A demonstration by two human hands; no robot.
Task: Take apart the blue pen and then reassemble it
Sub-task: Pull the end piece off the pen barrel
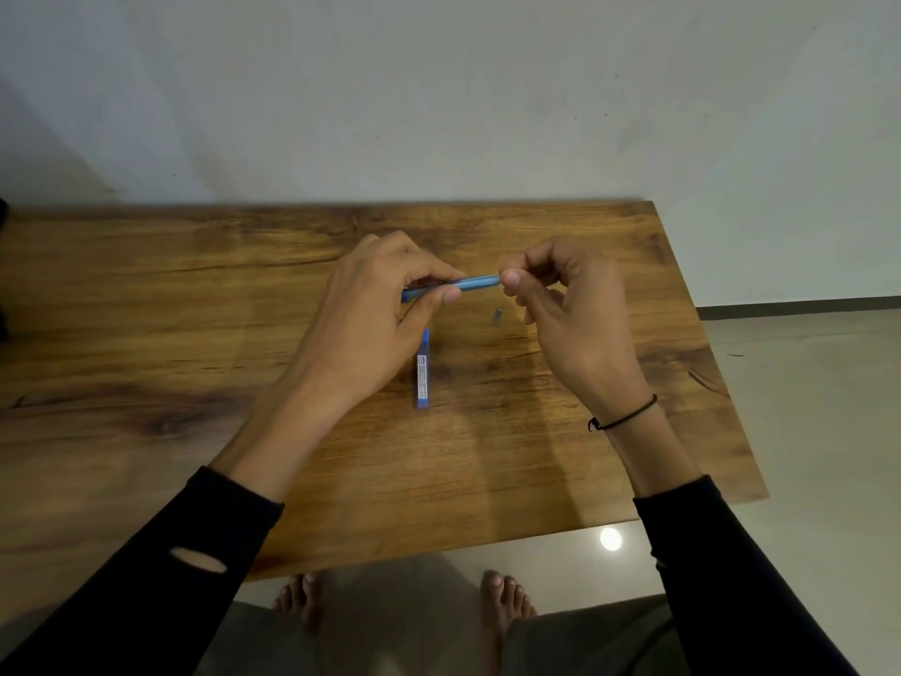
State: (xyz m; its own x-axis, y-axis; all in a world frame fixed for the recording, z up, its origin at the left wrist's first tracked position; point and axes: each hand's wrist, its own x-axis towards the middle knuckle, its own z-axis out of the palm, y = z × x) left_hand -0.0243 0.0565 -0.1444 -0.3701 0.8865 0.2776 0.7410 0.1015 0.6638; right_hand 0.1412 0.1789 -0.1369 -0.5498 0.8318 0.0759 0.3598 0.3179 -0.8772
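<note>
I hold the blue pen barrel (475, 282) level above the wooden table (195, 309). My left hand (375, 304) grips its left half between thumb and fingers. My right hand (560, 295) pinches the barrel's right end with thumb and forefinger; whatever sits at that end is hidden by the fingertips. Another blue pen part with a white label (423, 370) lies on the table below the hands, pointing toward me. A tiny dark piece (498, 314) rests on the table just left of my right hand.
The table's right edge (721, 383) and near edge drop to a glossy floor. A plain wall stands behind the table. My bare feet (404, 602) show below the near edge.
</note>
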